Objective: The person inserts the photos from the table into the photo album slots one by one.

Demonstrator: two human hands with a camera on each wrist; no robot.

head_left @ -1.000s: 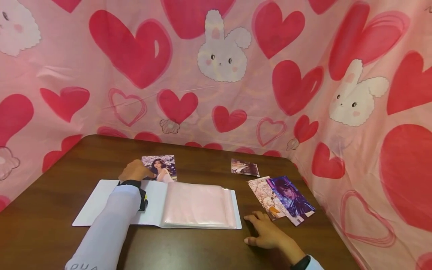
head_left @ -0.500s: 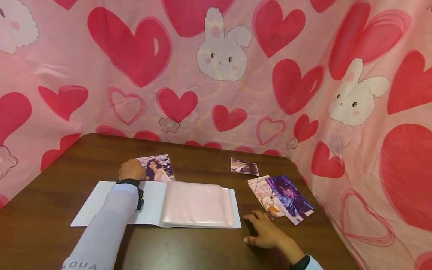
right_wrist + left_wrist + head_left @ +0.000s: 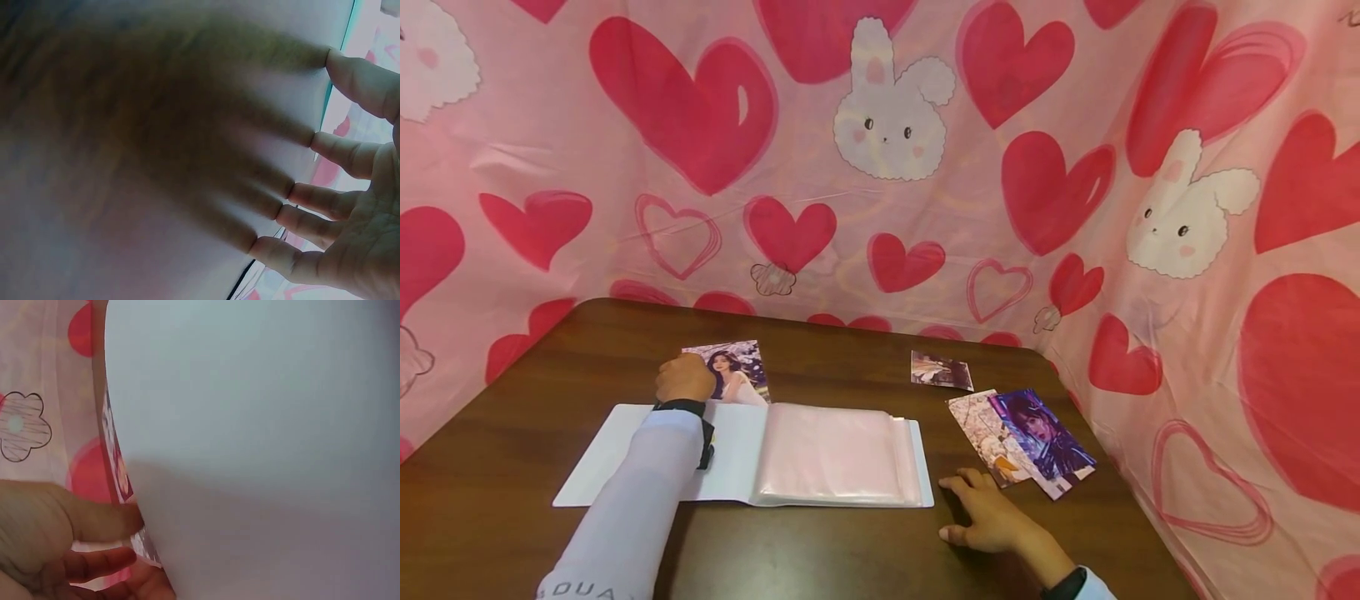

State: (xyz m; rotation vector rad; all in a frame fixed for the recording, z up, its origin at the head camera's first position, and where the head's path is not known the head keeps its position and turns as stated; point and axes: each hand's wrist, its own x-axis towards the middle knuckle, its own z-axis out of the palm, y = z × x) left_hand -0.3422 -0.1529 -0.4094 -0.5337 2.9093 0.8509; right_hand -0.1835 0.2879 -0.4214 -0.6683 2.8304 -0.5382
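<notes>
Behind the opened album (image 3: 733, 454), my left hand (image 3: 686, 379) holds the left side of a photo (image 3: 737, 379) of a long-haired person in a white dress among blossoms. In the left wrist view, the thumb (image 3: 109, 520) and the fingers lie at the photo's edge, just past the white album cover (image 3: 250, 425). Clear pinkish sleeves (image 3: 831, 454) make up the album's right half. My right hand (image 3: 992, 515) rests on the table right of the album, fingers spread and fingertips (image 3: 340, 153) touching the tabletop. It holds nothing.
Two overlapping photos, one with pale blossoms (image 3: 981, 425) and one purple-blue (image 3: 1041, 437), lie beyond my right hand. A smaller photo (image 3: 940, 371) lies farther back. Fabric (image 3: 805, 150) with hearts and rabbits rises behind the brown table (image 3: 820, 550) and along its right side.
My left hand has moved left, and the blossom photo has slid left with it behind the album. My right hand has stayed in place.
</notes>
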